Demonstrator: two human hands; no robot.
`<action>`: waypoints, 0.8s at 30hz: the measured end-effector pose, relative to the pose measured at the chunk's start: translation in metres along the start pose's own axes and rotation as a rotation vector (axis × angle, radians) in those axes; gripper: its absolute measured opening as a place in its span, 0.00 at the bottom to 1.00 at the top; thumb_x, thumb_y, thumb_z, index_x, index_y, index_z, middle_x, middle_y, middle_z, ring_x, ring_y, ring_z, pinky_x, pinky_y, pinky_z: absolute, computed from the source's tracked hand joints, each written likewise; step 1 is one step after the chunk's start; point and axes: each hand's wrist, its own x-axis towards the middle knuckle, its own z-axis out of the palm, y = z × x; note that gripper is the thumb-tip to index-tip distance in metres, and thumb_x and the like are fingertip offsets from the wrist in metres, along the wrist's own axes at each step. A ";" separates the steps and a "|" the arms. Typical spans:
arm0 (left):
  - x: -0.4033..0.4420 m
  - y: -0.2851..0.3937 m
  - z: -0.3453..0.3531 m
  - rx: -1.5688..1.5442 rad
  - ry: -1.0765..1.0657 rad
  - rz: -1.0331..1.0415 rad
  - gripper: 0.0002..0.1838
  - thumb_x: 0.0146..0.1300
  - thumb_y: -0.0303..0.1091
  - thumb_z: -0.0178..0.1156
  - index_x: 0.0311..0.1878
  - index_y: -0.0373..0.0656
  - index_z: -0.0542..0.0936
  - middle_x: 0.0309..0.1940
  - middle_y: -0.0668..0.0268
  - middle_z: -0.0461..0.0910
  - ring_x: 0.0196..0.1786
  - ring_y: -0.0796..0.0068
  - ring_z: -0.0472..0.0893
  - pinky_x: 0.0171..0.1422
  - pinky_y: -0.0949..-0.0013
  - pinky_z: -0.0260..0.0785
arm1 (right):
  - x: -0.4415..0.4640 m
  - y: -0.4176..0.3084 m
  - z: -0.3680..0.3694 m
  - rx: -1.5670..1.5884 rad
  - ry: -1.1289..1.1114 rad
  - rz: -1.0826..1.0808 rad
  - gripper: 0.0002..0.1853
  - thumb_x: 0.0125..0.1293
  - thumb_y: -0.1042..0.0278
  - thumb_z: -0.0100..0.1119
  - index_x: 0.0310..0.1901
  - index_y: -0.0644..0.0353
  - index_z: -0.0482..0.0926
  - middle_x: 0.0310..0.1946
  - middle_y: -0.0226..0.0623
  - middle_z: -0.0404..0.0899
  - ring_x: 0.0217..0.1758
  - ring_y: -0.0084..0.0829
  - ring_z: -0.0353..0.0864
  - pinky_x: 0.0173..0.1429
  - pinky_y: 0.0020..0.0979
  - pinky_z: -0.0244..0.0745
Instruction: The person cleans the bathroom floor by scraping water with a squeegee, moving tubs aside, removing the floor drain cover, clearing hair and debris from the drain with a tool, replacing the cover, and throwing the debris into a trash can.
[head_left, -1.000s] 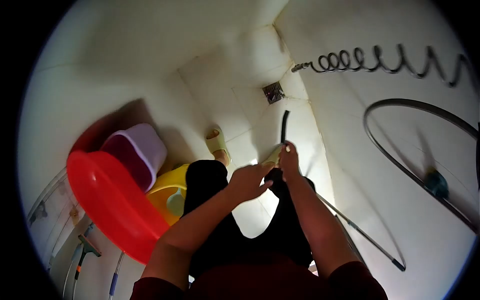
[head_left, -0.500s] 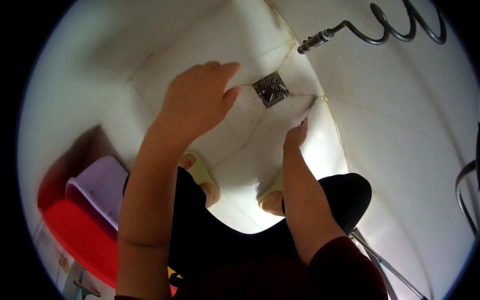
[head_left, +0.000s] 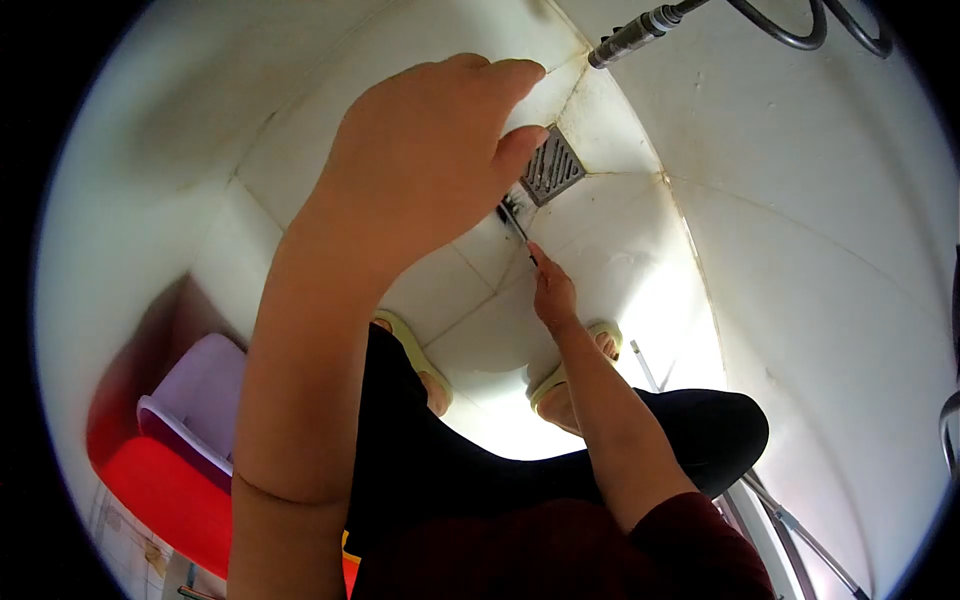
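My right hand [head_left: 553,290] is closed around a thin, stick-like tool [head_left: 518,228], whose exact kind I cannot make out. Its far end reaches a dark clump with pale bits [head_left: 508,207] on the floor, just left of the square floor drain [head_left: 555,170]. Slats show across the drain's cover. Closer to the camera, my left hand [head_left: 430,150] hangs in the air with thumb and forefinger apart. Nothing shows between them, and its other fingers are mostly hidden behind the hand. The left thumb overlaps the drain's left edge in view.
A coiled hose with a metal nozzle [head_left: 630,38] hangs at the upper right wall. On the left, a lilac basin [head_left: 200,395] sits in a red tub [head_left: 165,500]. My feet in yellow-green slippers [head_left: 410,345] stand on the tiled floor [head_left: 450,290]. Metal legs [head_left: 805,540] stand lower right.
My right hand and the tool have swung left, from right of the drain to its left. Debris that lay over the drain is gone from its slats. My left hand has risen and moved right.
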 end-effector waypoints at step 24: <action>-0.037 -0.019 -0.016 0.065 0.022 -0.011 0.18 0.59 0.37 0.55 0.53 0.44 0.73 0.42 0.58 0.77 0.40 0.62 0.77 0.45 0.64 0.68 | 0.070 -0.011 -0.018 0.040 0.255 -0.216 0.24 0.63 0.77 0.41 0.58 0.39 0.68 0.51 0.39 0.74 0.53 0.39 0.73 0.54 0.36 0.69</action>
